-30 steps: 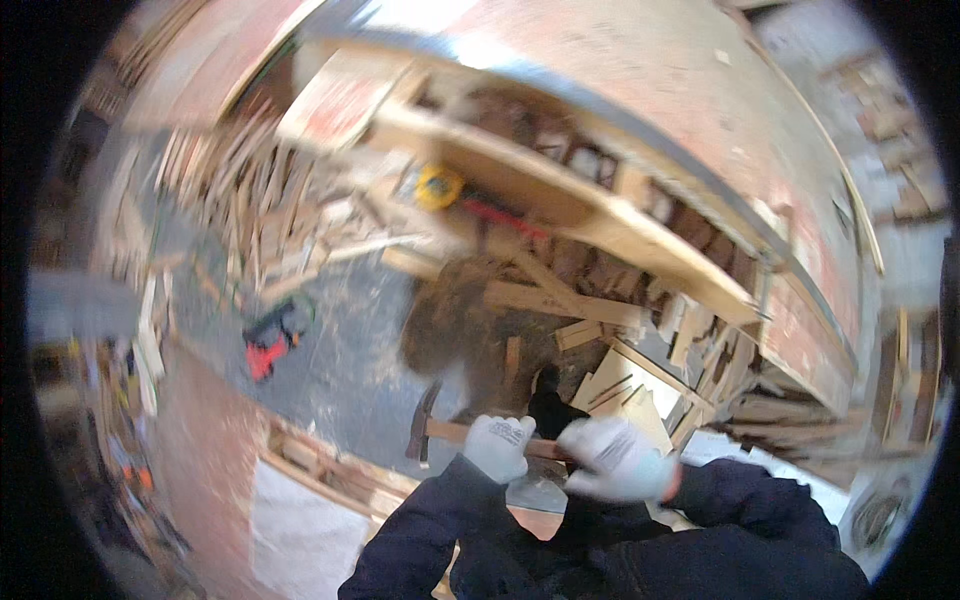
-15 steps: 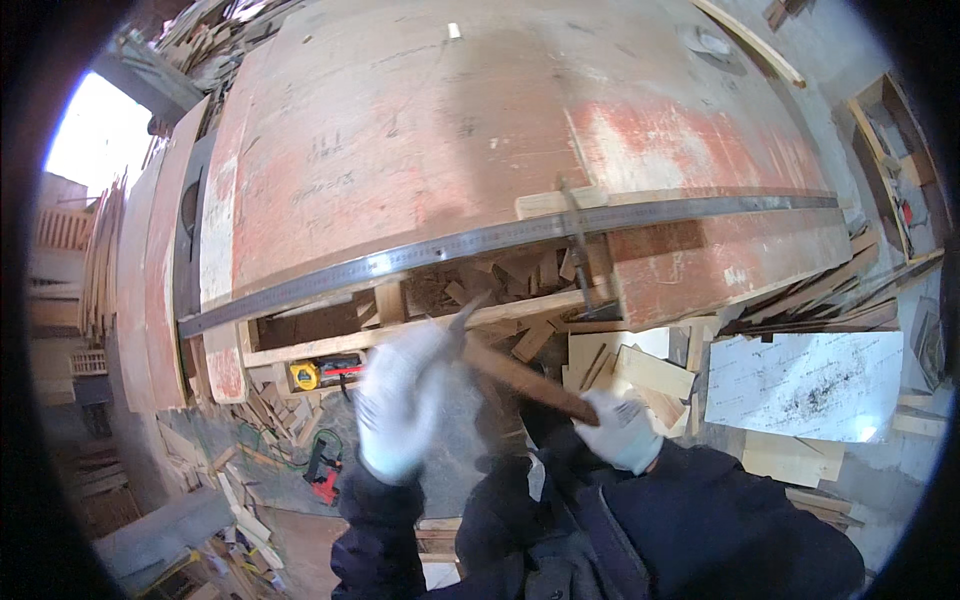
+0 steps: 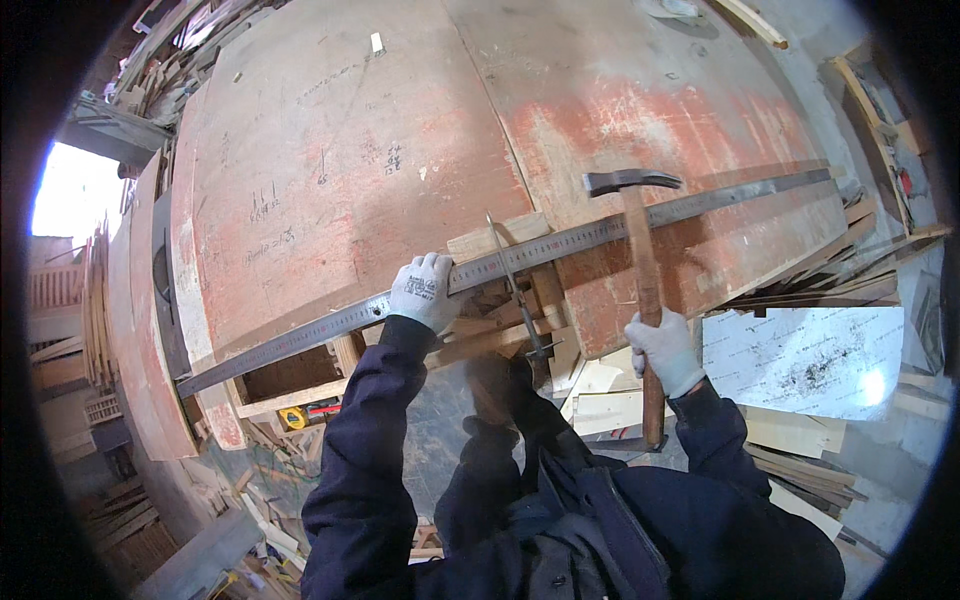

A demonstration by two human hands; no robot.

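Note:
My right hand (image 3: 665, 352), in a white glove, is closed around the wooden handle of a claw hammer (image 3: 643, 250). Its metal head is at the far end, over the right part of the table and the long steel ruler (image 3: 580, 237). My left hand (image 3: 424, 290), also gloved, is closed over the ruler's near edge, its fingers bent on top and its thumb hidden. Just right of it, a metal bar clamp (image 3: 515, 285) crosses the ruler beside a short wood block (image 3: 500, 237).
The worn reddish board tabletop (image 3: 330, 180) stretches away beyond the ruler. Below its near edge, an open wooden frame (image 3: 290, 400) holds a yellow tape measure (image 3: 293, 418). A white sheet (image 3: 800, 362) lies at right among wood offcuts.
My left hand has moved from beside the hammer's head to the ruler. The hammer has swung up and right in my right hand, its head now pointing away from me. My view has shifted.

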